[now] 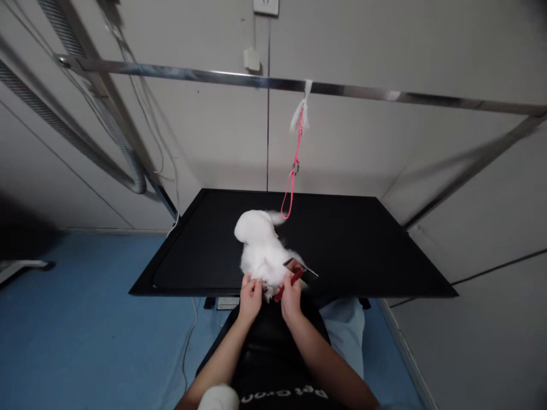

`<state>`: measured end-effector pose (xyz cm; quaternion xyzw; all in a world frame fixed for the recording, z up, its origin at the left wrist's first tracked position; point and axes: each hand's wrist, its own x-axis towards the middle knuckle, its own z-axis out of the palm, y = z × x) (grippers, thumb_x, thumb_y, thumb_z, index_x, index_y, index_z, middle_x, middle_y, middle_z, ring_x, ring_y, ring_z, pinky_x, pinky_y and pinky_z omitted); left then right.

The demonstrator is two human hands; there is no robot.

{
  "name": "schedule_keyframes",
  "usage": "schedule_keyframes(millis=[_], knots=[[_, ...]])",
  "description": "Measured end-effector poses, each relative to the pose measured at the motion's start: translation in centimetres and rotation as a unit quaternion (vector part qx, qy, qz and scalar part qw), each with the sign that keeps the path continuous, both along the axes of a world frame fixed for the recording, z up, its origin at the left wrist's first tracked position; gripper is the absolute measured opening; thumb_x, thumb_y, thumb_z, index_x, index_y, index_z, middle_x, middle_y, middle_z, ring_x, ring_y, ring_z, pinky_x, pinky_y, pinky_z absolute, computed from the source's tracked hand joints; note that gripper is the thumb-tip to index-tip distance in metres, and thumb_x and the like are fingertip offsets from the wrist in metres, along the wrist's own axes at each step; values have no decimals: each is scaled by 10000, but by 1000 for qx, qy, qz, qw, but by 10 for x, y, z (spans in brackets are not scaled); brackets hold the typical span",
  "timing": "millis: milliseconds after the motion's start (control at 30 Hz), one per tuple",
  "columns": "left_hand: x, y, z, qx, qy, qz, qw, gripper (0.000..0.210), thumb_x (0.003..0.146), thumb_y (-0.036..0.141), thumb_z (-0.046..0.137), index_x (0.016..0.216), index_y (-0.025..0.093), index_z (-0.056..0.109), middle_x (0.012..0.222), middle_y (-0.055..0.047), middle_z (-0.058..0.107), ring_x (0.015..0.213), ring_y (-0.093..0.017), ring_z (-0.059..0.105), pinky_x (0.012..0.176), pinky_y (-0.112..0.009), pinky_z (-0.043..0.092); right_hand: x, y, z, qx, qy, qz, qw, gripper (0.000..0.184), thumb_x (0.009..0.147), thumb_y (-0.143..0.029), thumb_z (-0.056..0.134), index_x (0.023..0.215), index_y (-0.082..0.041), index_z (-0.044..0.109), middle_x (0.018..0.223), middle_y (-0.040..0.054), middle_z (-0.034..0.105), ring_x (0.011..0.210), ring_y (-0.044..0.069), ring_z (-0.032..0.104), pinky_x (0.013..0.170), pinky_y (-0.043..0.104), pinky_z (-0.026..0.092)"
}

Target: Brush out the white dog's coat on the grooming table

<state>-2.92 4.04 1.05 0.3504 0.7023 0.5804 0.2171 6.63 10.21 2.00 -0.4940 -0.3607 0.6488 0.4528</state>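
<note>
A small white fluffy dog (pixel 258 242) is at the front middle of the black grooming table (pixel 354 245), its head at the near edge. My left hand (pixel 251 290) is at the left side of its head, fingers closed on the fur. In my right hand (pixel 291 291) is a slicker brush (pixel 296 277) with a red handle, gripped at the other side of the head. The flat brush head points away to the right, over the dog's fur. The dog's face is mostly hidden from me.
A pink grooming loop (pixel 294 165) hangs from a metal bar (pixel 192 74) above the table, down behind the dog. Grey ribbed hoses (pixel 85 148) and cables run at the left. A wall (pixel 342 154) stands behind the table.
</note>
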Motion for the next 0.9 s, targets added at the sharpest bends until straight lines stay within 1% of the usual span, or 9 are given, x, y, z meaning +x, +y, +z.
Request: schedule_keyframes(millis=[100,233,300,367,433,500,633,800,900], knots=[[-3,4,-4,17,-41,12,999,379,792,422,611,488,208,542,734,-77,603,1065,-298,557,956,-392,422,5,-3,-23,24,-24,26,999,369,769,-423,587,1039,-179,526,627,-32,568,526,143,548,478,239,439],[-6,15,-10,45,-134,41,989,350,719,402,662,476,185,536,668,-29,580,777,-195,573,802,-303,464,0,21,-32,104,-57,19,993,500,679,-317,605,1158,-176,578,1021,70,709,924,236,663,768,314,536],[-9,23,-8,51,-239,62,968,296,684,383,692,530,175,550,642,-8,571,695,-163,562,733,-288,476,-5,41,-28,111,-77,27,990,451,685,-307,570,1110,-168,623,1014,72,722,943,247,664,810,329,530],[-11,37,-3,56,-373,44,925,221,673,359,709,668,166,602,682,-10,611,671,-159,587,684,-293,496,-8,58,-21,119,-81,42,989,407,687,-307,560,1056,-161,652,937,63,733,879,242,670,768,319,535],[-12,56,5,70,-480,17,874,243,717,359,684,853,162,646,809,-53,681,743,-195,644,687,-322,528,-11,70,-12,121,-64,52,989,375,694,-318,559,1015,-153,662,870,54,731,801,226,668,690,298,533],[-11,79,10,115,-518,24,848,296,801,366,615,1003,154,657,985,-106,709,897,-232,669,759,-343,547,-12,74,-5,105,-35,72,991,349,694,-322,566,981,-148,665,809,42,721,723,206,658,618,279,519],[-7,107,3,207,-503,100,833,332,914,415,485,1100,178,626,1208,-100,665,1108,-227,619,900,-313,522,-12,64,-1,42,29,135,990,308,648,-311,658,917,-163,667,696,18,685,608,174,623,531,254,488],[-3,98,-16,208,-534,81,815,361,907,440,512,1119,172,631,1217,-137,659,1120,-273,621,919,-380,531,-14,52,0,-78,113,139,981,302,610,-352,742,827,-180,623,498,-38,522,402,113,451,361,227,353],[2,96,-18,201,-511,123,827,427,950,447,420,1250,179,565,1300,-135,617,1190,-271,580,944,-374,523,-15,53,7,-97,138,126,978,331,598,-345,771,834,-187,602,535,-32,532,409,105,449,355,226,361]])
